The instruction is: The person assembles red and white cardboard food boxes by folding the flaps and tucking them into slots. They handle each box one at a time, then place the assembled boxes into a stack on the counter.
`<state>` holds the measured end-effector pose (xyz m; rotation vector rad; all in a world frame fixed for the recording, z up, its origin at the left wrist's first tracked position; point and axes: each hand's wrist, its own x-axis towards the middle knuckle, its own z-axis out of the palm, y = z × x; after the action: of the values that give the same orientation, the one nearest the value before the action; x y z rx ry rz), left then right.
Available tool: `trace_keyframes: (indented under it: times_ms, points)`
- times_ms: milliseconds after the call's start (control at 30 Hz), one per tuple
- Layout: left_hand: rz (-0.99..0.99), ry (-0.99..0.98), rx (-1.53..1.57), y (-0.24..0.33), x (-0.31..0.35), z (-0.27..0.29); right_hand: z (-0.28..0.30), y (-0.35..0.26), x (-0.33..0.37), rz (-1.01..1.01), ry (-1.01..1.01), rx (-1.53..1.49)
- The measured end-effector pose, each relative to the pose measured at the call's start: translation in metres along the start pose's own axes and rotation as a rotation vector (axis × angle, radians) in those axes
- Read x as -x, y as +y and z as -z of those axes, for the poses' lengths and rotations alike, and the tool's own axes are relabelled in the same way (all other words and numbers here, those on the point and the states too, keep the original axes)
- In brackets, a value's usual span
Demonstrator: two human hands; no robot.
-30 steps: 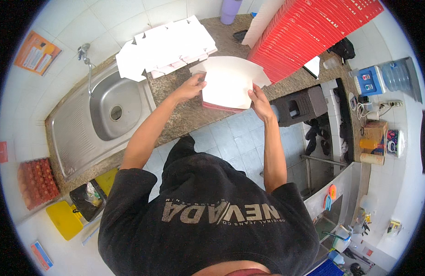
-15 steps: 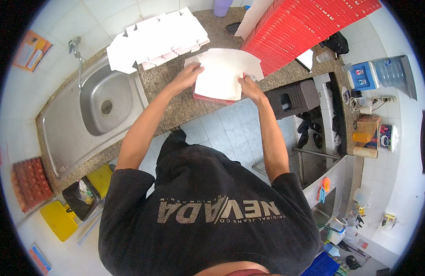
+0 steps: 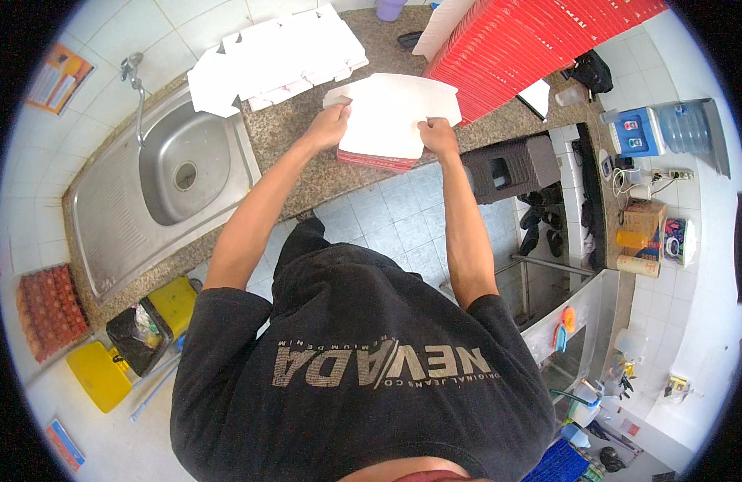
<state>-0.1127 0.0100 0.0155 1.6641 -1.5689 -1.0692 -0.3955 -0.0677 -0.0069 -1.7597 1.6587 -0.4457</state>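
Observation:
A flat white cardboard box blank (image 3: 391,112) with angled side flaps lies in front of me at the near edge of the counter. Beneath its near end, the red edges of a small stack of box blanks (image 3: 375,163) show. My left hand (image 3: 331,127) pinches the blank's left side, thumb on top. On the opposite side my right hand (image 3: 439,136) is closed at the edge, its fingers curled and partly hidden. Farther back lies a pile of white cut-out blanks (image 3: 278,60), and to the right stands a long row of red cardboard blanks (image 3: 523,56).
A steel sink (image 3: 186,173) with a tap (image 3: 132,68) is set into the granite counter (image 3: 282,145) at left. A dark grey crate (image 3: 511,170) stands below the counter at right. A water dispenser (image 3: 636,132) and yellow bins (image 3: 98,377) are farther out.
The white blank's far edge has shifted away from me and its surface looks flatter. My right hand has moved slightly, and the red bit by its thumb no longer shows.

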Motion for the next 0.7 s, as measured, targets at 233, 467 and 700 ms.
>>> trace_keyframes:
  times_ms: [233, 467, 700]
  points:
    - [-0.018, 0.06, -0.041, -0.004, 0.003, 0.002, 0.002, -0.061, 0.034, 0.13, 0.153, 0.608]
    - [-0.008, 0.015, -0.105, 0.001, -0.005, 0.002, 0.003, -0.04, 0.028, 0.254, 0.113, 0.736]
    - [-0.053, 0.004, -0.216, -0.018, -0.017, 0.007, 0.002, -0.055, 0.034, 0.209, 0.087, 0.599]
